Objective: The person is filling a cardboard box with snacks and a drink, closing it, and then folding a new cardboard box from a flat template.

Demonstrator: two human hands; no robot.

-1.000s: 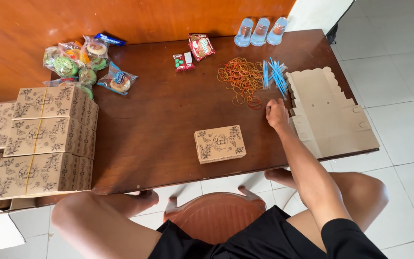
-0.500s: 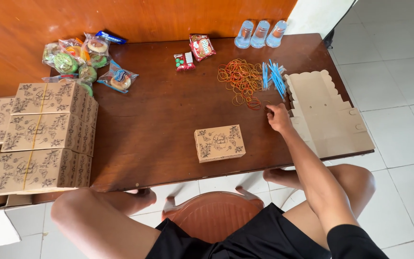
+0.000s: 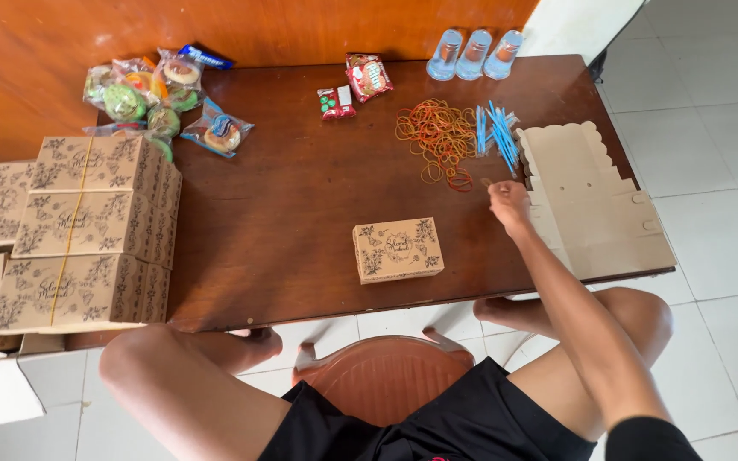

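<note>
1. Fingertips of right hand (image 3: 508, 203) pinched narrow at the edge of the rubber band pile (image 3: 439, 137); looks like one band caught in the grip, too small to be sure.
2. Bands: thin loops, orange, red & yellow, spread in a loose tangle on the tabletop (image 3: 301, 205), just ahead of the hand.
3. Blue straws (image 3: 497, 132) lie touching the pile's right side.
4. Flat unfolded cardboard boxes (image 3: 595, 201), stacked w/ scalloped edge, just right of the hand.
5. Small closed printed box (image 3: 397, 249) near front edge, left of the hand.
6. Three water cups (image 3: 474, 53) at far edge; snack packets (image 3: 354, 87) nearby.
7. Wrapped pastries (image 3: 160, 102) at far left, stacked printed boxes (image 3: 87, 230) below them.
8. Left hand not seen.
</note>
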